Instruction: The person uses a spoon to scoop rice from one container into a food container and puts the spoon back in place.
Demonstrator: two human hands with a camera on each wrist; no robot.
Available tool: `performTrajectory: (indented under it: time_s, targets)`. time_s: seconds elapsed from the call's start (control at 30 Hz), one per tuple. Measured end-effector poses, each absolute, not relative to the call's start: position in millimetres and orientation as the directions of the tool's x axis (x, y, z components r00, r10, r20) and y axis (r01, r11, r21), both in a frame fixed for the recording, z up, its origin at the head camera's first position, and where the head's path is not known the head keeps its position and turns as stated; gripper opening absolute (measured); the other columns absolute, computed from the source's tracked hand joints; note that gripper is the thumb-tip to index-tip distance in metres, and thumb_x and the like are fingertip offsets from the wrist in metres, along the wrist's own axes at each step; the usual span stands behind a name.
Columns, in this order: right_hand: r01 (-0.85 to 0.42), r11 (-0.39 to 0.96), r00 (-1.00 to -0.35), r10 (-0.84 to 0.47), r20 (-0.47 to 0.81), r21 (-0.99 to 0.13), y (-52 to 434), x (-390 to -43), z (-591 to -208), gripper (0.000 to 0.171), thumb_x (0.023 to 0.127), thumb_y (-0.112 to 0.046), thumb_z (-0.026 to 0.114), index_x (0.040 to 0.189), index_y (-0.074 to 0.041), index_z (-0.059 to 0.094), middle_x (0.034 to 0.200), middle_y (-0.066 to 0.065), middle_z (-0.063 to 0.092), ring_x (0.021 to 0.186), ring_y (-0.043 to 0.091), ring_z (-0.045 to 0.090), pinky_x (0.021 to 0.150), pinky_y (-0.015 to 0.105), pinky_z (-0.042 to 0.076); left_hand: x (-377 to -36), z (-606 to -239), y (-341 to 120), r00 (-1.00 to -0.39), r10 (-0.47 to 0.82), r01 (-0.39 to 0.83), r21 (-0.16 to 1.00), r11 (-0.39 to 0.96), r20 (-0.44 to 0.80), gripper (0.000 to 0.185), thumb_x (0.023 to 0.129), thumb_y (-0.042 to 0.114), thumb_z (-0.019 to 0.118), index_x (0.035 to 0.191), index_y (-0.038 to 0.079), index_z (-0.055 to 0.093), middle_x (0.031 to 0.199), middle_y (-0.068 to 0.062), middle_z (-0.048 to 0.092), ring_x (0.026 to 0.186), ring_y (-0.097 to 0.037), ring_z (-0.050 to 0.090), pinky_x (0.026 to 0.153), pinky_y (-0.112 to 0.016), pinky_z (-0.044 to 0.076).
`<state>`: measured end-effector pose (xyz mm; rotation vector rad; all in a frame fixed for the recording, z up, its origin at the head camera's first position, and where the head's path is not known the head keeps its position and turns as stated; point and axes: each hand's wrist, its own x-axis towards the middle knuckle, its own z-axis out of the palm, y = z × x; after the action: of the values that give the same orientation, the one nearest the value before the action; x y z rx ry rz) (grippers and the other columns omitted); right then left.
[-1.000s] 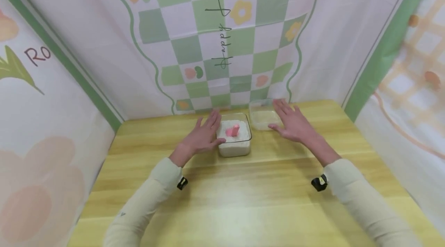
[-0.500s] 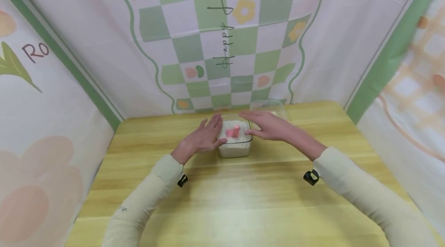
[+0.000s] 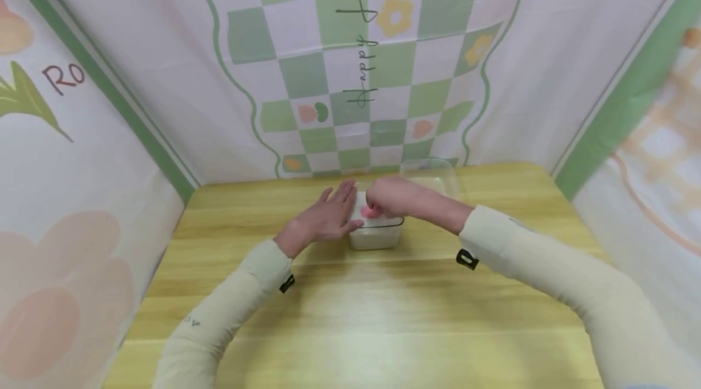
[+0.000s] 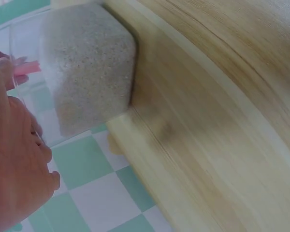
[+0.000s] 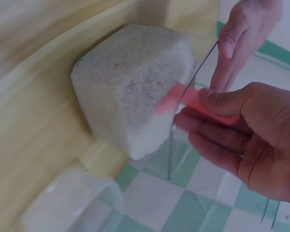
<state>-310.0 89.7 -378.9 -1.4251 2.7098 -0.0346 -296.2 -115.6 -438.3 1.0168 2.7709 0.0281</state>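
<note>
- Two cream sleeves reach forward from my seat over the yellow wooden bench (image 3: 350, 316).
- My left hand (image 3: 323, 221) lies flat with straight fingers against the left side of the clear square plastic container of white grains (image 3: 378, 234), near the middle of the bench.
- My right hand (image 3: 391, 197) is over that container, its fingers curled round the small pink scoop (image 5: 183, 99), which sits at the top of the grains.
- Just behind and to the right stands an empty clear plastic tub (image 3: 429, 173), apart from both hands.
- Farthest off hangs the green-and-white checked backdrop cloth (image 3: 356, 60).
</note>
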Motion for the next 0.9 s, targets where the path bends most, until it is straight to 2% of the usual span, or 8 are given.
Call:
performTrajectory:
  time_s: [0.13,0.2,0.27,0.33,0.43,0.6,0.7,0.9]
  targets:
    - [-0.791,0.609,-0.612,-0.785,-0.091,0.060,82.3,-307.0,-369.8,0.031,0.090,-0.027,0.070,0.066,-0.010,0.061,0.062,0.001,0.060,0.055,0.017,0.054,0.051,0.035,0.050,-297.2,-438.8,-115.1,-0.744,0.646,0.650,0.042,0.759,-0.168,0.085,0.105,0.058,0.024,0.158,-0.004,0.003,0.168,-0.021,-0.001,0.157,-0.028,-0.002,0.126,-0.051,0.012]
    - [-0.787,0.612,-0.616,-0.781,-0.097,0.072,82.5,-307.4,-361.5,0.033,0.089,-0.033,0.072,0.068,-0.010,0.063,0.064,0.002,0.063,0.055,0.018,0.057,0.051,0.036,0.051,-297.6,-438.6,-114.9,-0.746,0.644,0.650,0.029,0.760,-0.168,0.085,0.105,0.059,0.024,0.158,-0.004,0.003,0.168,-0.021,-0.001,0.157,-0.029,-0.001,0.126,-0.050,0.013]
    - [-0.785,0.617,-0.619,-0.778,-0.103,0.061,86.1,-309.1,-351.2,0.028,0.087,-0.027,0.073,0.066,-0.011,0.063,0.062,0.000,0.062,0.053,0.014,0.054,0.048,0.030,0.048,-297.7,-438.1,-114.9,-0.749,0.639,0.646,0.022,0.763,-0.175,0.086,0.104,0.060,0.023,0.158,-0.003,0.003,0.168,-0.020,-0.002,0.157,-0.029,-0.001,0.126,-0.049,0.013]
    - [-0.800,0.599,-0.599,-0.795,-0.097,0.036,92.5,-311.4,-340.6,0.023,0.084,-0.013,0.071,0.063,-0.010,0.062,0.057,-0.002,0.058,0.051,0.011,0.046,0.047,0.026,0.041,-297.6,-437.8,-115.0,-0.751,0.635,0.642,0.021,0.766,-0.183,0.086,0.104,0.061,0.022,0.159,-0.002,0.002,0.168,-0.019,-0.004,0.157,-0.029,-0.001,0.126,-0.049,0.013]
    - [-0.824,0.567,-0.567,-0.823,-0.040,0.001,104.9,-316.0,-328.0,0.019,0.077,0.003,0.065,0.062,-0.008,0.068,0.058,-0.003,0.062,0.054,0.008,0.048,0.051,0.024,0.044,-297.5,-437.6,-114.6,-0.750,0.634,0.641,0.030,0.767,-0.189,0.087,0.103,0.062,0.021,0.159,-0.002,0.001,0.168,-0.018,-0.005,0.157,-0.030,-0.001,0.126,-0.049,0.012]
    - [-0.840,0.539,-0.542,-0.836,0.086,-0.057,121.6,-323.9,-323.8,0.024,0.082,0.005,0.066,0.062,-0.009,0.069,0.058,-0.001,0.063,0.056,0.011,0.049,0.055,0.029,0.046,-298.3,-437.7,-113.1,-0.749,0.635,0.641,0.038,0.767,-0.188,0.087,0.103,0.063,0.020,0.159,-0.002,0.002,0.168,-0.017,-0.005,0.157,-0.029,-0.003,0.126,-0.049,0.012]
    - [-0.827,0.560,-0.562,-0.822,0.088,-0.046,125.0,-325.7,-331.5,0.029,0.083,0.004,0.063,0.059,-0.011,0.062,0.055,-0.002,0.056,0.055,0.012,0.041,0.053,0.029,0.039,-298.8,-437.7,-113.2,-0.754,0.627,0.634,0.030,0.773,-0.196,0.087,0.103,0.062,0.021,0.159,-0.001,0.001,0.168,-0.017,-0.006,0.157,-0.027,-0.005,0.126,-0.049,0.011]
    - [-0.756,0.648,-0.651,-0.759,-0.006,0.090,122.3,-318.9,-347.2,0.025,0.077,0.008,0.063,0.065,-0.013,0.063,0.064,-0.001,0.062,0.056,0.016,0.050,0.051,0.033,0.046,-298.6,-437.8,-114.5,-0.760,0.618,0.626,0.029,0.779,-0.200,0.086,0.103,0.062,0.022,0.159,-0.001,0.003,0.168,-0.016,-0.007,0.157,-0.026,-0.006,0.126,-0.049,0.011]
